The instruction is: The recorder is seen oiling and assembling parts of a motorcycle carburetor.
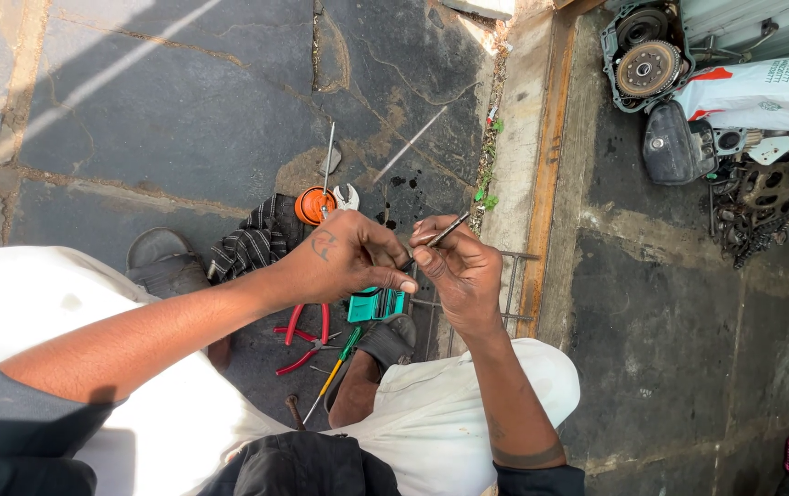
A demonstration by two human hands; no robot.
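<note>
Both hands raised together above the lap, fingertips nearly meeting. Left hand (344,257) curled narrow, thumb and forefinger pinched toward the lower end of a thin metal rod (437,234); whether actually gripping that end, hard to tell. Right hand (458,271) closed around the same rod, holding it between thumb and fingers, the rod slanting up and away past the knuckles.

Just beyond the left hand, on the cracked stone floor (183,119): an orange round container (313,206) with a long thin wire (328,156) standing out of it, a small metal clamp-like tool (347,196) touching its far side, and a striped dark cloth (252,243) beside it. Directly beneath the hands: a teal plastic case (375,304), partly hidden. Below the left wrist: red-handled pliers (306,335), and near them a green-and-yellow screwdriver (336,363). Dark sandals on the feet, one under each forearm.

Well apart from the right hand, past a raised concrete kerb (523,138): engine parts (656,69), chains and a white sack (761,92).
</note>
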